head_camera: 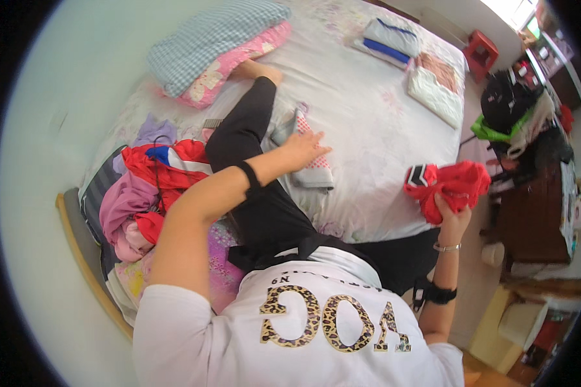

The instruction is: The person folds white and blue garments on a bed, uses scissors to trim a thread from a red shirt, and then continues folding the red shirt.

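My left hand point(301, 150) is over a folded grey cloth with red dots point(314, 175) on the bed, its fingers spread. Whether the palm presses on the cloth is hidden. At the right, past the bed's edge, my right hand point(451, 218) grips a bunched red garment point(457, 186) with a black-and-white patch. The garment hangs raised and crumpled above my fingers. A heap of loose clothes, with a red garment point(147, 167) and a mauve one point(126, 198), lies left of my bent leg.
Folded white-and-blue clothes point(389, 41) and a folded white garment point(431, 94) lie on the far right of the bed. A checked pillow point(213, 41) rests by my foot. A red stool point(481, 53) and a loaded chair stand beyond the bed.
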A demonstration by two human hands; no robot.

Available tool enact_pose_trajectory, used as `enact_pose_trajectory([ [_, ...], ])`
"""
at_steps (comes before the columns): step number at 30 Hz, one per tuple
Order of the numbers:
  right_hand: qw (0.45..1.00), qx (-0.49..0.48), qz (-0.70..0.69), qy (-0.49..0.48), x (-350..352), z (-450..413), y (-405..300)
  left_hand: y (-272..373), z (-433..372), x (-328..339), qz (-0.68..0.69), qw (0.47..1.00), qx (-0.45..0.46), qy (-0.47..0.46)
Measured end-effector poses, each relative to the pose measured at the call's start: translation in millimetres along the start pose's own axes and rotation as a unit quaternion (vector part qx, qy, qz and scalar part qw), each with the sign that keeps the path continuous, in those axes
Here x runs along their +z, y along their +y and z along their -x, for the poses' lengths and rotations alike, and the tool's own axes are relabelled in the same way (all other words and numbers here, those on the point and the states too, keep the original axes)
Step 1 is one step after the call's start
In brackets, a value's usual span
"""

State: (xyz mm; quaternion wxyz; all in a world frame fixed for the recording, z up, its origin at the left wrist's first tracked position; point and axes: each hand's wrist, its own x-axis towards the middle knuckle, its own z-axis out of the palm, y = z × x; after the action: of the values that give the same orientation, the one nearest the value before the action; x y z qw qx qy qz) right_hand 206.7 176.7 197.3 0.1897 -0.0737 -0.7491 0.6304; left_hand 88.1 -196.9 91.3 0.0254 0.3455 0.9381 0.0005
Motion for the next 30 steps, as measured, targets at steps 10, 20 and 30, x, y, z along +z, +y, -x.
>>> enact_pose_trajectory([
  [10,0.999,0.028,0.014,0.016,-14,1,14,3,-41,-71,0.354,0.923,-0.103,0.111],
  [20,0.995,-0.061,0.073,-0.007,-5,-31,11,-130,91,-239,0.059,0.841,-0.369,0.391],
  [30,0.913,-0.271,0.267,-0.145,83,-28,30,21,-44,-76,0.509,0.844,-0.135,0.1],
])
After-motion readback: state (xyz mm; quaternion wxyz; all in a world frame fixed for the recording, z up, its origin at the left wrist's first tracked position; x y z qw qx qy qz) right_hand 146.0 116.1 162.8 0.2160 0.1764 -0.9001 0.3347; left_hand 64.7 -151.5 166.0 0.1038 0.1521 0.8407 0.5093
